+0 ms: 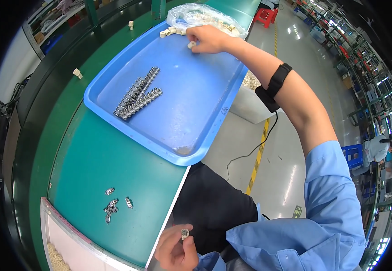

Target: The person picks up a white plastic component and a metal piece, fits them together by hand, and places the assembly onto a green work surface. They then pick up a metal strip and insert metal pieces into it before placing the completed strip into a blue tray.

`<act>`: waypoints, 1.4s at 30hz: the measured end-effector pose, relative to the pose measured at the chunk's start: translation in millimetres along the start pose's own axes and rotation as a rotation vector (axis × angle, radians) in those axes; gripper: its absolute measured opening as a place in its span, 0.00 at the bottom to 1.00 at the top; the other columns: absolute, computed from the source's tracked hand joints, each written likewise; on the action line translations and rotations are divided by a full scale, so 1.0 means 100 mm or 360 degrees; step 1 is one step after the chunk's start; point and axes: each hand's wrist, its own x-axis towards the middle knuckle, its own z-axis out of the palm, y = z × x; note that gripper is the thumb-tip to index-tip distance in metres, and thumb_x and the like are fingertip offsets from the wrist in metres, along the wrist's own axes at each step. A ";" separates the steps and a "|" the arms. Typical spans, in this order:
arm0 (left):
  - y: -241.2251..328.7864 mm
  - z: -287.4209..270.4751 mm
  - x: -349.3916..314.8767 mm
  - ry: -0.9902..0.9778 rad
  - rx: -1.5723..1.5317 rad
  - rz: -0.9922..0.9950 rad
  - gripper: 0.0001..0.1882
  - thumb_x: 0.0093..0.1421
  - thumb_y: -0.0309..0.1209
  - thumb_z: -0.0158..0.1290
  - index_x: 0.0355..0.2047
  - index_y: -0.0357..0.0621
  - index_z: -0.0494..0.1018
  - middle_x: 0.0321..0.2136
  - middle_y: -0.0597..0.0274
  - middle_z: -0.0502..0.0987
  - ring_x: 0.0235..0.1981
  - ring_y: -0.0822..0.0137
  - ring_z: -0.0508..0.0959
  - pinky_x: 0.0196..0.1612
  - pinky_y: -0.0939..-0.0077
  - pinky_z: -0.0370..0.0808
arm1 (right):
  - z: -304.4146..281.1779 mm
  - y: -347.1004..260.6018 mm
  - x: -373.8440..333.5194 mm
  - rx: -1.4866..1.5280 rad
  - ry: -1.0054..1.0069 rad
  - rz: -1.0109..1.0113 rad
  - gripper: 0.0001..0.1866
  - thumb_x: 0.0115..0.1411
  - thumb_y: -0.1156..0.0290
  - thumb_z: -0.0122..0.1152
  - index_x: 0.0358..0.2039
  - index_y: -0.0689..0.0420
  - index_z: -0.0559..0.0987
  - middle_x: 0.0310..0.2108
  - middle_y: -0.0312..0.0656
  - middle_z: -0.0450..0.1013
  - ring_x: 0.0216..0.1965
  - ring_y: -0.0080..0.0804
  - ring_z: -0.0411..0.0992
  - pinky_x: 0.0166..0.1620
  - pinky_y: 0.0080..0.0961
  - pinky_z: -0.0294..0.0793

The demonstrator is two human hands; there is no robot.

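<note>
My right hand (208, 39) reaches to the far end of the blue tray (137, 138). Between its thumb and fingers is a small cream plastic piece (191, 44). Several similar cream pieces (172, 30) lie beside it, some inside a clear plastic bag (191, 12). Low in the view, near the bench edge, my left hand (174, 250) pinches a small round cream piece with metal in it (185, 233). Strips of joined metal parts (142, 103) lie on the tray floor. Several loose metal parts (110, 207) rest on the green bench (85, 158).
Two cream pieces (77, 72) stand apart on the green surface left of the tray. A pale box (72, 237) sits at the lower left. On the right, a white bin (245, 107) holds more cream pieces. A black cable (250, 151) hangs from my right forearm's strap.
</note>
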 end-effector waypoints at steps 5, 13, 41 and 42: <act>0.03 0.09 -0.01 0.0031 -0.0074 -0.0021 0.13 0.63 0.19 0.53 0.48 0.32 0.68 0.34 0.42 0.79 0.33 0.60 0.81 0.39 0.71 0.81 | -0.13 -0.45 -0.21 0.0355 -0.0241 -0.0017 0.12 0.49 0.66 0.63 0.30 0.57 0.71 0.21 0.42 0.70 0.27 0.42 0.72 0.34 0.35 0.71; 0.12 0.17 -0.10 0.0036 -0.0150 -0.0046 0.12 0.62 0.16 0.54 0.46 0.29 0.70 0.34 0.43 0.80 0.35 0.60 0.83 0.42 0.68 0.82 | -0.37 -1.04 -0.58 0.0807 -0.0123 0.0049 0.11 0.58 0.70 0.60 0.37 0.58 0.70 0.27 0.44 0.78 0.30 0.35 0.76 0.37 0.33 0.75; 0.66 0.22 0.10 0.0090 0.0289 0.0421 0.16 0.53 0.14 0.61 0.44 0.29 0.76 0.39 0.46 0.78 0.37 0.58 0.79 0.38 0.72 0.76 | -1.06 -3.02 -2.30 0.1970 0.0807 -0.0754 0.08 0.53 0.85 0.66 0.35 0.64 0.80 0.36 0.51 0.78 0.33 0.39 0.77 0.34 0.29 0.76; 0.67 0.20 0.10 0.0066 0.0317 0.0444 0.16 0.53 0.14 0.61 0.43 0.29 0.76 0.39 0.46 0.78 0.36 0.58 0.79 0.38 0.72 0.76 | -1.05 -3.02 -2.30 0.1853 0.0870 -0.0815 0.08 0.52 0.85 0.66 0.34 0.65 0.80 0.34 0.51 0.78 0.31 0.40 0.77 0.33 0.29 0.76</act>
